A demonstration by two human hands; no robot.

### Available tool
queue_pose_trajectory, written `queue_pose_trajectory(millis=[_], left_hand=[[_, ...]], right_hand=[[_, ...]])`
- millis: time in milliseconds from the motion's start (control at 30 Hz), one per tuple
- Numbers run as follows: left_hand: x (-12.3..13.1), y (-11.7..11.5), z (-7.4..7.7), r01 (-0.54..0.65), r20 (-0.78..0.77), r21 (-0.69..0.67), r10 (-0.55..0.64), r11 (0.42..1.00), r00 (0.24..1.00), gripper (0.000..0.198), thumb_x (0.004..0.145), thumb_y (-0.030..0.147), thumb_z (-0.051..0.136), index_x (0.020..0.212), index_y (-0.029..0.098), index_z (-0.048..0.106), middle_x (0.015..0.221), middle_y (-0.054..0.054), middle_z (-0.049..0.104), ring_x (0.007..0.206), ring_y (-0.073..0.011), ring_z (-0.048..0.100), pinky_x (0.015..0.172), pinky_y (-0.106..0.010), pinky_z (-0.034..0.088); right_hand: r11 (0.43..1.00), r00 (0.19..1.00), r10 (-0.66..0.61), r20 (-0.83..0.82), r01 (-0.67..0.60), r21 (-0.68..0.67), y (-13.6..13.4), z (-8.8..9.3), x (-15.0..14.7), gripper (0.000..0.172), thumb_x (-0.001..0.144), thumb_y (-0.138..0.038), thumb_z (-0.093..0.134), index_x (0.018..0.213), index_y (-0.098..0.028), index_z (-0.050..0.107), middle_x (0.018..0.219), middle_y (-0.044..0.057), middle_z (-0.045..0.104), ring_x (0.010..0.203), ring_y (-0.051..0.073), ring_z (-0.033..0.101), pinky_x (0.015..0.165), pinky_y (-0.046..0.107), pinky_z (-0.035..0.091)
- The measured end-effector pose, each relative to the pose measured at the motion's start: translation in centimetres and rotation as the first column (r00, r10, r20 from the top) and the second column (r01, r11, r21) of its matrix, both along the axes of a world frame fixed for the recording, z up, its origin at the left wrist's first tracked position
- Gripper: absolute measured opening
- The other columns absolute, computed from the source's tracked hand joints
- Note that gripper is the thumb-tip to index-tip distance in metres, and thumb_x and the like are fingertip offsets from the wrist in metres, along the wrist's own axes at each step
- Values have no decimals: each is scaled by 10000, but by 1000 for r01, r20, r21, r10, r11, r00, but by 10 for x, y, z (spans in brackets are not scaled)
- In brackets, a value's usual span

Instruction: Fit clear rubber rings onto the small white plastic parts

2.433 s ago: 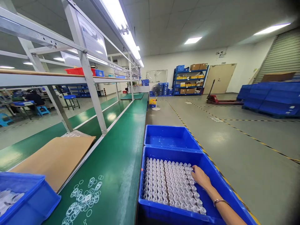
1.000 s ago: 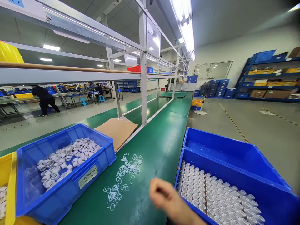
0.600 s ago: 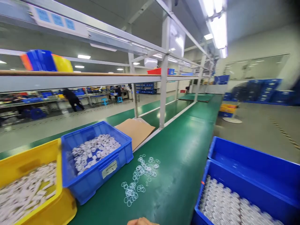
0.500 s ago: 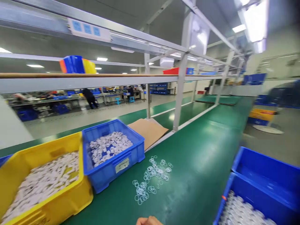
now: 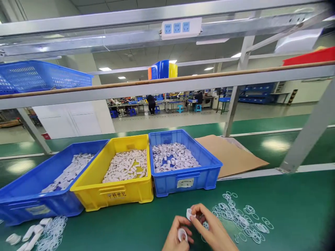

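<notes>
Item: small white ring-shaped plastic part (image 5: 188,213), short and hollow, pinched in the fingertips of the right hand (image 5: 213,230), low and centre over the green bench (image 5: 288,209). A second white part (image 5: 181,235), open end up, was gripped by the left hand (image 5: 176,240). Loose clear rings (image 5: 240,219) lay just right of the hands. Yellow bin (image 5: 117,193) bore embossed characters, not legible; blue bin (image 5: 183,181) carried a white label, unreadable.

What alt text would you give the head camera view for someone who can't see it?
Two bare hands meet low over a green bench: the left hand and right hand each hold a small white cap. Clear rings lie scattered to the right; three bins of white parts stand behind.
</notes>
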State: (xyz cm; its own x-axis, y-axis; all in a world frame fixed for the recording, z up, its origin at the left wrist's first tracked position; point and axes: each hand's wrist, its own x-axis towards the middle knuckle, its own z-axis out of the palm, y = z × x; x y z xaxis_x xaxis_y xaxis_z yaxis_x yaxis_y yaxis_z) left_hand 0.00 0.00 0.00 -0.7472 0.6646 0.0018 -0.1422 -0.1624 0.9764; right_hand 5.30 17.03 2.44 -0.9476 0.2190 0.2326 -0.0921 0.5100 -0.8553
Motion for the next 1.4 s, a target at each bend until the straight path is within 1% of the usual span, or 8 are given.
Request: queue_pose_trajectory(millis=[167, 433, 633, 900, 1033, 1200, 1300, 1400], left_hand=[[-35, -16, 6, -223, -463, -204, 107, 953, 880, 264, 964, 264, 403, 1176, 181, 536, 1201, -129, 564, 1132, -220, 540, 1022, -360, 406], [-43, -18, -14, -222, -595, -373, -49, 901, 802, 351, 913, 153, 400, 1241, 212, 509, 1256, -105, 577, 1188, -207, 533, 1054, -353, 415], [-47, -18, -17, -230, -626, -441, -114, 868, 771, 455, 823, 86, 464, 1258, 207, 517, 1316, -94, 558, 1320, -218, 433, 1176, -393, 310], [-35, -19, -7, -273, -643, -368, -31, 889, 766, 416, 855, 129, 493, 1265, 197, 485, 1301, -129, 530, 1251, -220, 492, 1102, -391, 407], [-52, -36, 35, -438, -773, -233, 108, 868, 625, 286, 968, 245, 411, 1248, 253, 465, 1372, -104, 477, 1315, -204, 433, 1129, -405, 381], [-142, -64, 149, -705, -969, -175, 5, 687, 246, 291, 1004, 300, 254, 1200, 184, 435, 1226, -143, 550, 1210, -214, 504, 1081, -404, 399], [-211, -68, 185, -672, -924, -375, -203, 639, 323, 285, 986, 329, 284, 1090, 191, 510, 1111, -134, 616, 1021, -245, 593, 921, -408, 470], [-261, -66, 173, -558, -748, -663, -471, 500, 468, 188, 900, 323, 477, 878, 174, 590, 902, -112, 669, 812, -231, 621, 789, -384, 489]], right_hand=[[979, 998, 2, -70, 13, 205, -1, -9, -32, 128, 985, -366, 459, 926, -261, 505, 1007, 27, 609, 873, 211, 583, 784, 343, 479], [903, 997, 76, -11, -64, 424, -5, -32, -35, 78, 959, -208, 448, 896, -253, 458, 1008, 28, 594, 905, 224, 570, 796, 383, 489], [914, 993, 90, -72, -54, 402, 3, -50, -34, 52, 983, -284, 458, 958, -259, 497, 1066, 55, 590, 1001, 238, 576, 884, 400, 494], [935, 993, 59, -100, -20, 353, 10, -46, -29, 169, 1020, -367, 401, 951, -262, 515, 1020, 58, 592, 966, 223, 586, 852, 358, 506], [940, 984, 16, -176, 45, 337, 13, -39, -28, 201, 1021, -365, 377, 921, -262, 518, 979, 54, 593, 920, 220, 592, 811, 347, 507], [904, 974, -54, -222, 142, 403, 33, -29, -25, 221, 1019, -359, 357, 891, -259, 507, 909, 55, 582, 808, 220, 586, 674, 325, 488], [856, 972, -127, -198, 208, 473, 58, -23, -20, 232, 1016, -358, 350, 894, -253, 517, 881, 51, 578, 770, 222, 582, 645, 331, 470], [812, 959, -230, -166, 283, 509, 83, -20, -11, 228, 1005, -353, 348, 893, -250, 519, 867, 42, 581, 771, 222, 589, 654, 338, 465]])
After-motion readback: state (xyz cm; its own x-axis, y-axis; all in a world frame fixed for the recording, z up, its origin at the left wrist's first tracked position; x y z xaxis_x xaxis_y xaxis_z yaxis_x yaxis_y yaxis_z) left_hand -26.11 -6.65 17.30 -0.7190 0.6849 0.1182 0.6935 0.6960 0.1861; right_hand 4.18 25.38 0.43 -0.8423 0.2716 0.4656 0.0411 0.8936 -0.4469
